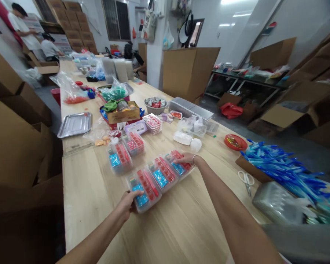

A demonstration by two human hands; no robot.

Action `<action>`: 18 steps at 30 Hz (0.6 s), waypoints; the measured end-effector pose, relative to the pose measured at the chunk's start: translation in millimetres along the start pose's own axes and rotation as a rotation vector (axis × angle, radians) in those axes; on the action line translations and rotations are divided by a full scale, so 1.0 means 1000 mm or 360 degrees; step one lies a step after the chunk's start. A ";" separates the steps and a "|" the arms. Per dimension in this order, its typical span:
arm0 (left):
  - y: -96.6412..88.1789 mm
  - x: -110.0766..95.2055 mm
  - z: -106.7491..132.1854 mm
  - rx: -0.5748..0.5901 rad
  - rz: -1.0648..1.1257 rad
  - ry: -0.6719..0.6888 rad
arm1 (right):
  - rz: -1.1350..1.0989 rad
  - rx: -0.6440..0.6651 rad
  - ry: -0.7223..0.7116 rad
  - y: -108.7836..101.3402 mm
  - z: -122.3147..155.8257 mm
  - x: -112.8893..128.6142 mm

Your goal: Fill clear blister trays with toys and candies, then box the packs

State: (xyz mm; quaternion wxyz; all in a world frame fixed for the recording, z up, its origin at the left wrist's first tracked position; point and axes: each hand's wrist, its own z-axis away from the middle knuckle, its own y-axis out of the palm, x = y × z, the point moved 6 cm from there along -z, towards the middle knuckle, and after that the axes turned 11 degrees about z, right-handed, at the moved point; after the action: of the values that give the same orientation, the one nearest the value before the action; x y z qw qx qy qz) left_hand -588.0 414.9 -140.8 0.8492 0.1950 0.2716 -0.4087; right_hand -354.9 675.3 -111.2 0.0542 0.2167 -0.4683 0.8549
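Three clear plastic boxes stand side by side in a slanting row on the wooden table. Each holds a blue packet, red compartment pieces and a red stick-like item. My left hand (130,202) grips the near left box (145,187), thumb over its top edge. At the far right end, my right hand (186,159) has its fingers over the right box (179,165). Between them sits the middle box (163,172), touched by neither hand as far as I can see. Behind the row are two more groups of filled boxes, a left one (119,158) and another (133,143).
A metal tray (74,124) lies at the left edge. Further back are a cardboard carton (123,116) and a grey bowl (155,105). On the right are a red basket (235,142), white-handled scissors (246,179) and a heap of blue pens (280,168). Other people work at the back.
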 end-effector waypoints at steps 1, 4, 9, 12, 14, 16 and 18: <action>-0.011 0.005 0.010 0.0001 -0.0007 0.0002 | 0.0017 0.0081 -0.0021 0.010 0.008 0.004; -0.049 0.025 0.040 -0.0038 -0.0002 -0.0005 | -0.0141 0.0283 -0.0189 0.047 0.040 0.026; -0.122 0.067 0.076 -0.0041 0.0067 0.0004 | -0.0484 0.0470 -0.0197 0.111 0.105 0.061; -0.168 0.093 0.091 -0.0087 0.0080 0.0044 | -0.0660 0.0503 -0.0072 0.144 0.142 0.069; -0.195 0.106 0.100 -0.0136 0.0095 0.0088 | -0.0778 0.0561 0.0054 0.166 0.163 0.069; -0.216 0.115 0.106 -0.0175 0.0167 0.0113 | -0.0884 0.0655 0.0208 0.186 0.183 0.067; -0.225 0.121 0.108 -0.0149 0.0293 0.0091 | -0.1001 0.0796 0.0341 0.203 0.203 0.067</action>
State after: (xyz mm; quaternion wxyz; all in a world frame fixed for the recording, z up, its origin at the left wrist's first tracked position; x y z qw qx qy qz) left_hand -672.6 151.6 -156.3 0.8832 0.1908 0.2955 -0.3101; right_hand -410.5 387.6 -145.7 0.3069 0.2657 -0.1488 0.9017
